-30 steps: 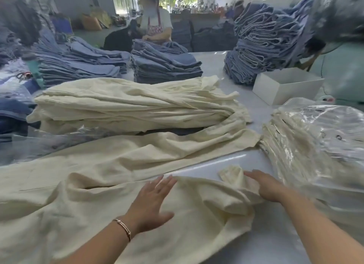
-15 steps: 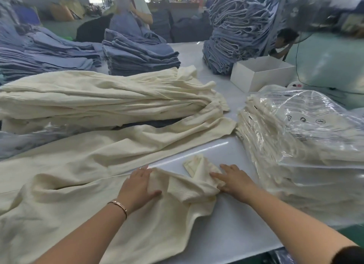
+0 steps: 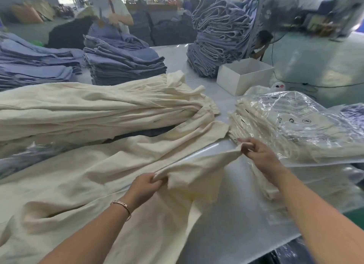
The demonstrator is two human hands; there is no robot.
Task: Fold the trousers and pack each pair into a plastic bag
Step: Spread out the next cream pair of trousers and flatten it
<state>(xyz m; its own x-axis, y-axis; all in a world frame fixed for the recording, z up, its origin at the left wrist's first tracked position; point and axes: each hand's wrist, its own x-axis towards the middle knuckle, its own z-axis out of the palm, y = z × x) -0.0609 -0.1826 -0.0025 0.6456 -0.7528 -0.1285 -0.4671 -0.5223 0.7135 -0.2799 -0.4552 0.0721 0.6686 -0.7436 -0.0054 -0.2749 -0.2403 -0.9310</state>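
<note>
The cream trousers (image 3: 82,185) you are working on lie spread across the near side of the table (image 3: 226,230), with one hem lifted just off the surface between your hands. The cloth is soft, light and limp, so it will sag and crease wherever you leave it unsupported; take it by the hem corners or the waistband and keep it taut. Your left hand (image 3: 144,186) pinches the near end of that hem, fingers curled round the edge. Your right hand (image 3: 258,153) grips the far end, closed on the fabric, though blur makes the exact finger hold hard to read. Just right of it sits the stack of bagged trousers (image 3: 295,125); behind lies a pile of unfolded cream pairs (image 3: 98,106).
</note>
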